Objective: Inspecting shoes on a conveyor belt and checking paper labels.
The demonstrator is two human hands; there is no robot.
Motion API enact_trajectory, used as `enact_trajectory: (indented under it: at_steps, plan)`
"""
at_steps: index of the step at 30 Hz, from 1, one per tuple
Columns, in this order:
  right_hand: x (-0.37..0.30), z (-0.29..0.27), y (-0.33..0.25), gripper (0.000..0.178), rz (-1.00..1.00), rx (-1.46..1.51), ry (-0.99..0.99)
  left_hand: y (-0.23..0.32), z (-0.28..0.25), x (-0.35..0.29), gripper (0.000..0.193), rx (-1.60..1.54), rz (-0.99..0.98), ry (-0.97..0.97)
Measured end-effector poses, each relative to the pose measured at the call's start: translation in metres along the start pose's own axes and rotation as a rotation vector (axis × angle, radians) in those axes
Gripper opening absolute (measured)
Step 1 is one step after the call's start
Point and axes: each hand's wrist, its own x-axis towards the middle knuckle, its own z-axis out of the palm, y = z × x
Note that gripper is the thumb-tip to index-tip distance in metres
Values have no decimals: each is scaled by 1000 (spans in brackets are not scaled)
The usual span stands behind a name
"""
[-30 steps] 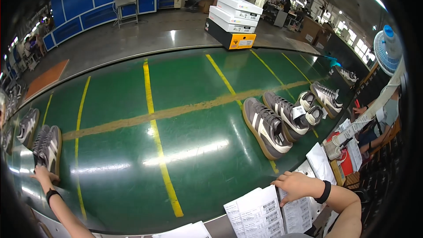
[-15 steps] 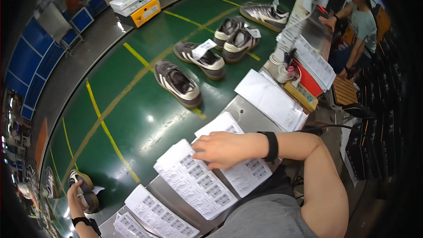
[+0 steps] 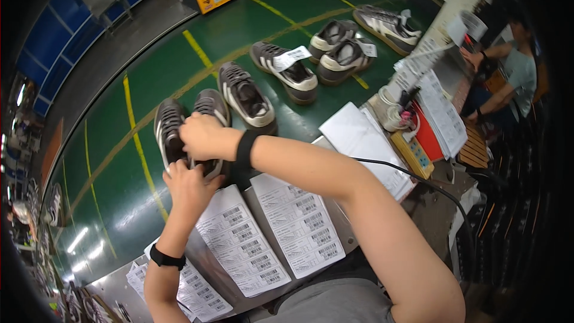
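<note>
A pair of dark grey sneakers with pale stripes stands in front of me on the green belt: a left sneaker [image 3: 169, 121] and a right sneaker [image 3: 210, 103]. My left hand [image 3: 189, 190] grips them at the heel end, fingers curled over the collars. Across the right sneaker lies my right hand [image 3: 208, 136], its fingers bent down at the left sneaker's opening. Whatever its fingertips pinch is hidden. Close to my wrists lie a barcode label sheet stack [image 3: 242, 245] and a second label stack [image 3: 299, 221].
Another sneaker [image 3: 246, 98], a tagged sneaker [image 3: 287, 75] and more pairs stand farther right on the green belt [image 3: 98, 143]. White papers [image 3: 353, 134], a power strip [image 3: 412, 154] and a black cable are at the right. A co-worker [image 3: 502, 75] sits beyond the post.
My left hand has brought the sneaker pair from the far left to the middle. My right hand has left the label sheets and moved left onto the sneakers. The view has shifted.
</note>
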Motion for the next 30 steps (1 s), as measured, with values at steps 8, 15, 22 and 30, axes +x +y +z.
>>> enact_trajectory:
  at_steps: [8, 15, 22, 30]
  plan:
    - [-47, -10, 34, 39, 6, 49, 85, -15, 2, 2, 43, -149, 334, 296]
    - [-37, -20, 51, 37, -37, -18, 184, -6, -2, 37, 35, -192, 500, 76]
    - [-36, -25, 46, 43, -143, -31, 335, 12, -34, 49, 31, -315, 455, -120]
    - [-108, -56, -7, 33, -282, 118, 104, 58, -99, -25, 27, -737, 495, -226]
